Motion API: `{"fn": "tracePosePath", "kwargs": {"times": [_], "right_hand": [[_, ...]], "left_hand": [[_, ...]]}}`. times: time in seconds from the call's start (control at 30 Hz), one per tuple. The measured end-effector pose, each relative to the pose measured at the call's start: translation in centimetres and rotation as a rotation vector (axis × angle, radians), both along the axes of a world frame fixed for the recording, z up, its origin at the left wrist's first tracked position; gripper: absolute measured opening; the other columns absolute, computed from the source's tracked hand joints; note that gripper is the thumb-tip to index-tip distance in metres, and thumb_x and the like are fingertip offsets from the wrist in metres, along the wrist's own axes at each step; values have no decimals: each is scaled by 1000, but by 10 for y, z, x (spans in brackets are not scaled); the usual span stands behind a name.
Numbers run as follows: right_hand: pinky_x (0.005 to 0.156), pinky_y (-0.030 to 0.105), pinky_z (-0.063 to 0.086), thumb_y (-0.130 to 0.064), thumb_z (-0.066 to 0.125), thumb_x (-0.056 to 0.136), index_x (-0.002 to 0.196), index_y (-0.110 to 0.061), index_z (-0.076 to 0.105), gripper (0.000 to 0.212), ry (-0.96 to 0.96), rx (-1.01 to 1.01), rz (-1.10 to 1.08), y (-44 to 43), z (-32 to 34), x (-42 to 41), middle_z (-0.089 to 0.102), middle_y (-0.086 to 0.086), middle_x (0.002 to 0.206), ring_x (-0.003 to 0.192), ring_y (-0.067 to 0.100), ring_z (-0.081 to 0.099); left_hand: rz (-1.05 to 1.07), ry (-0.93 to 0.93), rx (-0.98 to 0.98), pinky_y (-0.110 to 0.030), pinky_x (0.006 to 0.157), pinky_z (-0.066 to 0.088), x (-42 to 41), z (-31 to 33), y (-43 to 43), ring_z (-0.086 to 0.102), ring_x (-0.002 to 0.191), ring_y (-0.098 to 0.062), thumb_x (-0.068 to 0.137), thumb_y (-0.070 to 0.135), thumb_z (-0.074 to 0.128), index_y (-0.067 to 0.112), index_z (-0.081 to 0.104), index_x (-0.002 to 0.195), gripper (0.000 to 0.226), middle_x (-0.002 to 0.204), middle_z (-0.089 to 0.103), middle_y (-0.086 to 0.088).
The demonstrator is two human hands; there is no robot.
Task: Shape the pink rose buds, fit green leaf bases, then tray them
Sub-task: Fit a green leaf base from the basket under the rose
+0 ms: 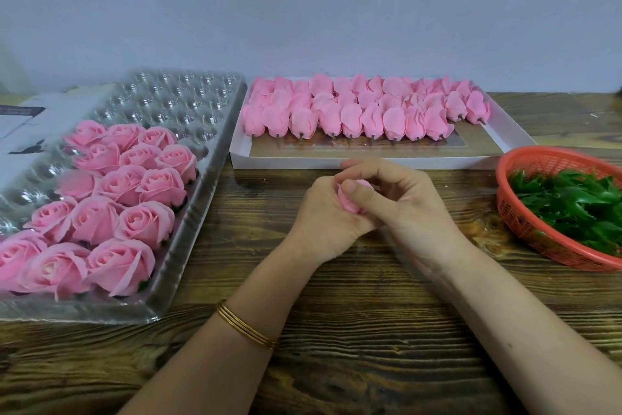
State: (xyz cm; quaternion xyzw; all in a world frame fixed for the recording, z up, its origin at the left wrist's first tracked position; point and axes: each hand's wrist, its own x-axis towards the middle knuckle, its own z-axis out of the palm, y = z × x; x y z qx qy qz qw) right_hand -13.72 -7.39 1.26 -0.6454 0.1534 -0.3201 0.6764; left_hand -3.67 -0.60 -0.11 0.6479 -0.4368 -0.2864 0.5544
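Pink rose bud (350, 201), small, mostly hidden, pinched between both hands

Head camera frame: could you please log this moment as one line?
stage: shaping | left hand: grips rose bud | right hand: pinches it | tray: partly filled

The bud (350, 205) in the fingers (363, 194) looks matt, like thin foam or paper. Beneath them the tabletop (336, 340) is dark, rough-grained wood. Left of the fingers is a clear, glossy plastic tray (193, 212). Beyond them is a matt white cardboard box (370, 162). Right of them an orange plastic mesh basket (508, 185) holds shiny green leaf bases (572, 206). Polished gold metal bangles (245, 325) gleam nearer the wrist.
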Motion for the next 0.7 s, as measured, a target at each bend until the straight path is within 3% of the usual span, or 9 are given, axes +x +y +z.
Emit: {"fn": "tracePosePath", "kwargs": {"times": [0.1, 0.23, 0.4, 0.53, 0.7], "right_hand": [[82, 20, 50, -15, 73, 73, 80, -24, 79, 13, 12, -4, 24, -1, -2, 0, 74, -5, 94, 91, 7, 66], [85, 26, 52, -26, 82, 67, 87, -21, 79, 20, 17, 17, 32, -1, -2, -1, 74, 0, 95, 92, 13, 67], [94, 35, 53, -25, 79, 66, 99, -18, 76, 34, 68, -8, 11, 0, 0, -3, 75, 8, 100, 97, 17, 68], [90, 32, 53, -24, 77, 66, 111, -12, 72, 47, 139, -72, -16, 2, -1, -3, 74, 10, 106, 96, 14, 67], [87, 32, 51, -38, 72, 71, 119, -24, 68, 51, 223, -241, -55, 3, -2, 0, 69, 7, 111, 87, 6, 65]], "left_hand": [[12, -8, 0, -55, 80, 55, 0, 0, 0, 69, 84, -34, 72, 4, 78, 1, 71, 79, 10, 84, 73, -18], [14, -3, 22, -50, 81, 57, -1, 2, 0, 70, 89, -33, 77, 0, 77, -4, 72, 86, 11, 88, 73, -19], [12, 6, 15, -33, 69, 56, -1, 3, 2, 66, 73, -14, 79, -2, 73, -2, 70, 80, 3, 81, 72, -16], [8, -6, -12, -33, 67, 55, -1, 4, 1, 64, 72, -21, 82, -1, 71, -6, 68, 82, 6, 82, 70, -21], [6, 29, -63, -22, 57, 46, -3, 7, 2, 56, 67, -13, 82, -4, 70, -17, 61, 81, 16, 76, 62, -29]]}}
